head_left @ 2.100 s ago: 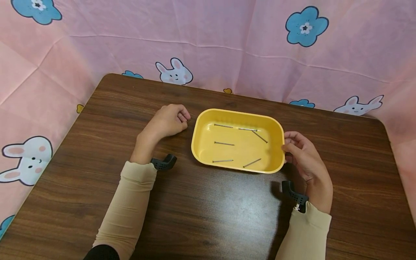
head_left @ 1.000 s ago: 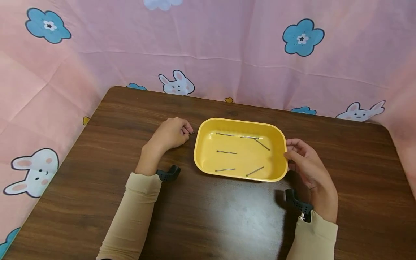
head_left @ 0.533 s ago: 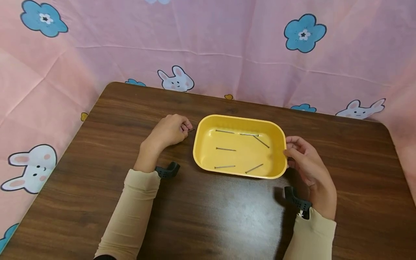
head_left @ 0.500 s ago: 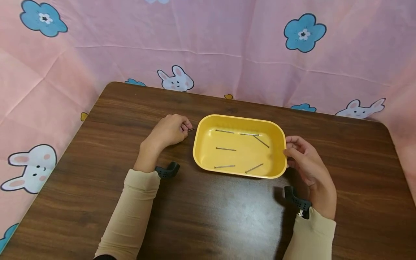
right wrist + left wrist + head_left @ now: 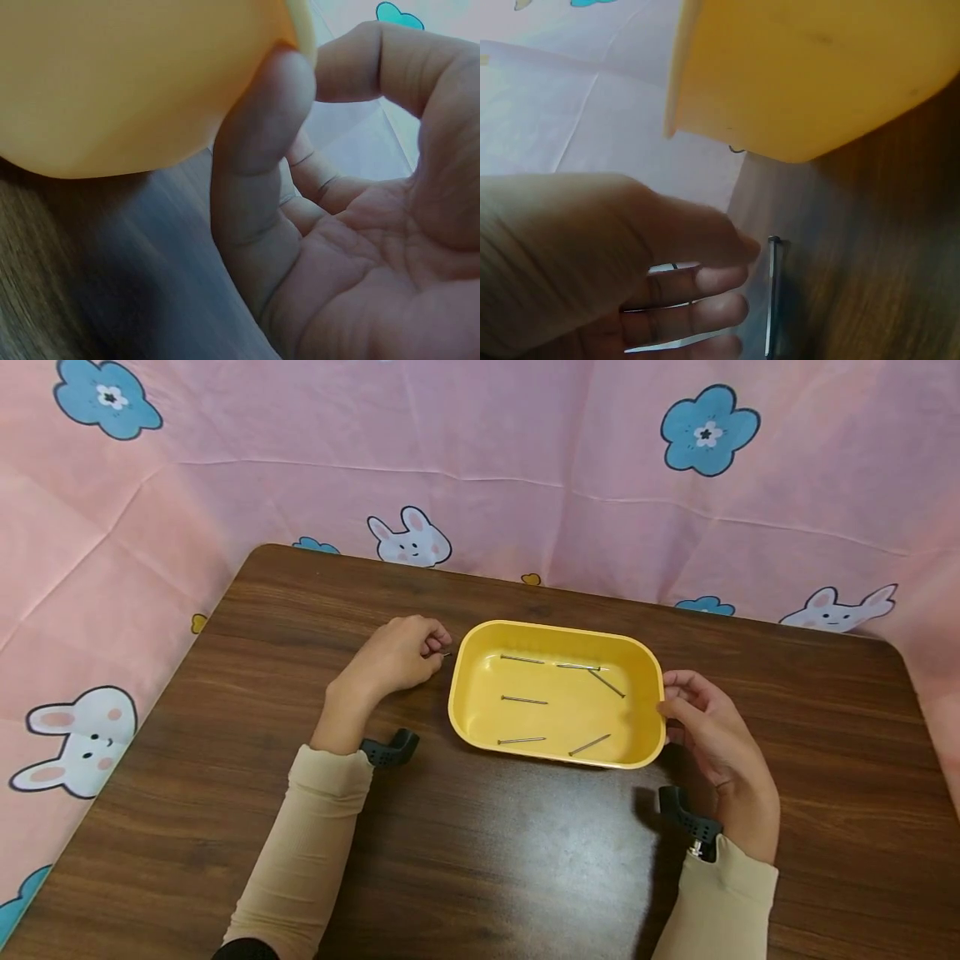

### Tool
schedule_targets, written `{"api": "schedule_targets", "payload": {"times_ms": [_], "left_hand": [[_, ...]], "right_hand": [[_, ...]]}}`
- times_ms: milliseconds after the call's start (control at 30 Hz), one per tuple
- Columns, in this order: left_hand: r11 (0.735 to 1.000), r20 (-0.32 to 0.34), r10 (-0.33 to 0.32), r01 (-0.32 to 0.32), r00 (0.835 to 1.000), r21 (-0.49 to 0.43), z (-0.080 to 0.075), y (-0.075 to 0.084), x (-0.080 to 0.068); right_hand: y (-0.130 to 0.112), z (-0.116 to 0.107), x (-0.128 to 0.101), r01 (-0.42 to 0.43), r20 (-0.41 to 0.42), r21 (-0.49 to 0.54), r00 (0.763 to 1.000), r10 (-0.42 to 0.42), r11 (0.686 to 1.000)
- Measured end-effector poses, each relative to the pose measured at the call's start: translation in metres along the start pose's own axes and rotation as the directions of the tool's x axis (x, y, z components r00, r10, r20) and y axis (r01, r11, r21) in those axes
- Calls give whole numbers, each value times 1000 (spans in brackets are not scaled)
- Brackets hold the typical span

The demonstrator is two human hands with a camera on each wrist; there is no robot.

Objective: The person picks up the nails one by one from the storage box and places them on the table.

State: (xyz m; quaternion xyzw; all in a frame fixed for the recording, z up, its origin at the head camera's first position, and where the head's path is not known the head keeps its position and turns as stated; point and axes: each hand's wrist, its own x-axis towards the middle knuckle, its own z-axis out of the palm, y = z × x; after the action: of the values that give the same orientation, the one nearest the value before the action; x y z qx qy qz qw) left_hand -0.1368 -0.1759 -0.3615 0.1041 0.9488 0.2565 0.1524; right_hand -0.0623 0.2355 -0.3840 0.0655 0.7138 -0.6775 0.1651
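Yellow rectangular plastic tray (image 5: 461, 693) at frame centre on dark wooden desk (image 5: 487, 860); five thin metal nails (image 5: 523, 700) inside. Left hand (image 5: 393, 656) left of tray, right hand (image 5: 708, 735) right.

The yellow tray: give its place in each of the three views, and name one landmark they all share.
Head: the yellow tray sits mid-table between the left hand and the right hand.
Left wrist: its outer wall fills the top, above a nail on the table.
Right wrist: its wall fills the upper left, thumb against it.
Shared landmark: the brown wooden table.
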Motion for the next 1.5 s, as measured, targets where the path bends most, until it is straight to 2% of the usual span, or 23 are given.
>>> {"api": "schedule_targets", "payload": {"times_ms": [233, 433, 567, 700, 800, 933, 1067, 1167, 1400, 1500], "left_hand": [[994, -46, -22, 17, 999, -112, -7, 5, -1], [967, -62, 20, -36, 998, -251, -11, 12, 2], [920, -66, 34, -57, 997, -388, -13, 16, 3], [870, -77, -5, -34, 997, -491, -12, 19, 2], [841, -51, -34, 1, 998, -541, -10, 18, -1], [791, -20, -29, 11, 999, -612, -6, 18, -5], [751, -49, 24, -50, 999, -659, -5, 27, -7], [735, -56, 59, -81, 997, -673, -5, 37, -7], [672, 4, 102, -66, 995, -738, -3, 47, -6], [660, 30, 92, -38, 995, -751, -1, 47, -7]], "right_hand": [[-1, 0, 0, -2, -2, -7, 1000, 2, 1000], [-2, -1, 1, -2, -12, -26, 1000, 2, 1000], [-4, -2, 1, 0, -8, -44, 1000, 0, 999], [-4, -2, 1, 6, -1, -56, 1000, -6, 998], [-3, -1, 0, 1, 6, -63, 1000, 0, 998], [0, 2, -1, -6, 19, -74, 1000, 7, 997], [0, 2, -1, -3, 11, -83, 1000, 4, 997], [-1, 0, -1, -3, 3, -76, 1000, 3, 997], [-2, -1, -1, -1, -3, -55, 1000, 1, 999], [-1, 1, -1, -5, 3, -63, 1000, 6, 998]]}}
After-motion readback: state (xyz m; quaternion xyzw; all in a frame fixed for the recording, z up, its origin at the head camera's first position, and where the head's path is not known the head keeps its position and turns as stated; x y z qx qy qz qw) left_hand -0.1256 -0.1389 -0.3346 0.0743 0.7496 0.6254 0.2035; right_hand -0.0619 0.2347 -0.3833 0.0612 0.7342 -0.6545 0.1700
